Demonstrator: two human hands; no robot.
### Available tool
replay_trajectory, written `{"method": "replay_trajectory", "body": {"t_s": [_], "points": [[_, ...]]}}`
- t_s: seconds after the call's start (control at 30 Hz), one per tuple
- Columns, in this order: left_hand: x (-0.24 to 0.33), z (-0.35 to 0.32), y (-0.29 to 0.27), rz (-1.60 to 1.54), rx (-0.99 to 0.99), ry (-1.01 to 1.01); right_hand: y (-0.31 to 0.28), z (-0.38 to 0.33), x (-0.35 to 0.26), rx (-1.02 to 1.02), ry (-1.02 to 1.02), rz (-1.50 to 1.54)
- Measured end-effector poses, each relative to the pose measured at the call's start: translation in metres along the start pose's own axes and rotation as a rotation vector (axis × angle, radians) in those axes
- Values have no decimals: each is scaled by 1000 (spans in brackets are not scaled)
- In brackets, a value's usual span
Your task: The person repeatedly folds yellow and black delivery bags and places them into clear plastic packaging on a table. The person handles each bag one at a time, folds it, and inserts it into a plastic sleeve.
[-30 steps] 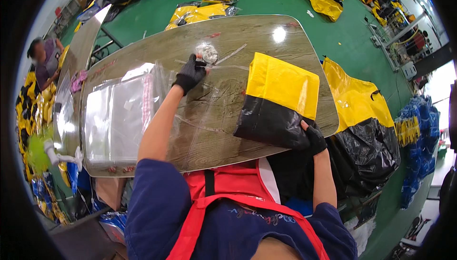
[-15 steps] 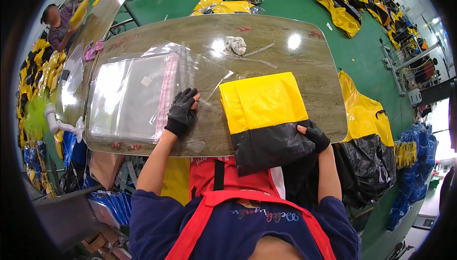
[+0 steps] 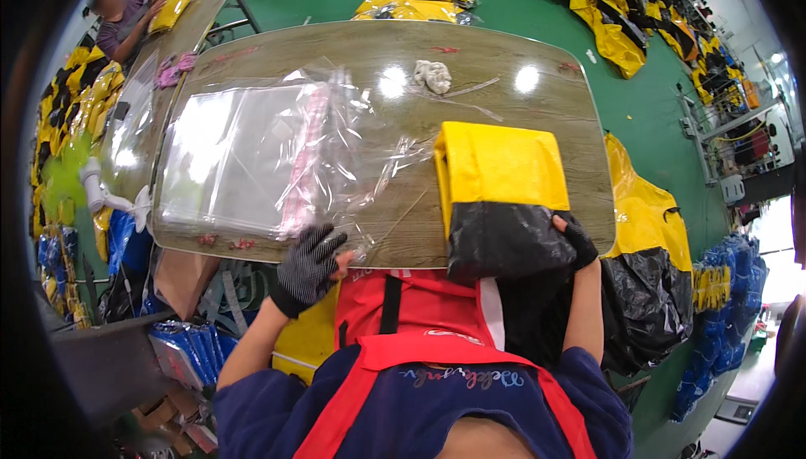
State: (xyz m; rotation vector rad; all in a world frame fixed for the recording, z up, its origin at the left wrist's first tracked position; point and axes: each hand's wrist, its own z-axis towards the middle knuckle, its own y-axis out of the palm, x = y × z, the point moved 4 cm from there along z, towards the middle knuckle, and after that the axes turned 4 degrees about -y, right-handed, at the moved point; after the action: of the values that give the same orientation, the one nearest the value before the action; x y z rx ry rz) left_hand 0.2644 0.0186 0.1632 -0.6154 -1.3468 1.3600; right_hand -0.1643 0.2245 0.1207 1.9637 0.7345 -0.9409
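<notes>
Yellow-and-black folded bundle (image 3: 507,197), lower right corner in the right hand (image 3: 578,241)

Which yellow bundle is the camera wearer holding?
The folded yellow-and-black bundle at the near edge of the wood-patterned table, gripped by the right hand; the other yellow bundles are off this table.

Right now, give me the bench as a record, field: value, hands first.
left hand: black glove, at the near edge of the wood-grain table, beside the clear film; grip cannot be told
right hand: black glove, bare thumb on top, gripping the near right corner of the folded yellow-and-black tarpaulin
tarpaulin layout: yellow part far, black part near
left of table: stacked pink-edged clear plastic bags
far side of table: crumpled white wad
background, upper left: co-worker, hands at a yellow packet
</notes>
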Motion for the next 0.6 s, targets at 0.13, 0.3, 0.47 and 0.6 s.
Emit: {"method": "replay_trajectory", "body": {"t_s": [0.13, 0.3, 0.47, 0.6], "points": [[19, -107, 29, -363, -173, -575, -11, 6, 5, 60, -17, 38], [-32, -249, 65, 213, -1246, -779, -15, 7, 5, 27, -51, 55], [-37, -21, -35, -83, -10, -534, 15, 24, 25, 2, 42, -50], [-61, 75, 41, 55, 140, -299, 50, 23, 29, -150, 152, -25]]}}
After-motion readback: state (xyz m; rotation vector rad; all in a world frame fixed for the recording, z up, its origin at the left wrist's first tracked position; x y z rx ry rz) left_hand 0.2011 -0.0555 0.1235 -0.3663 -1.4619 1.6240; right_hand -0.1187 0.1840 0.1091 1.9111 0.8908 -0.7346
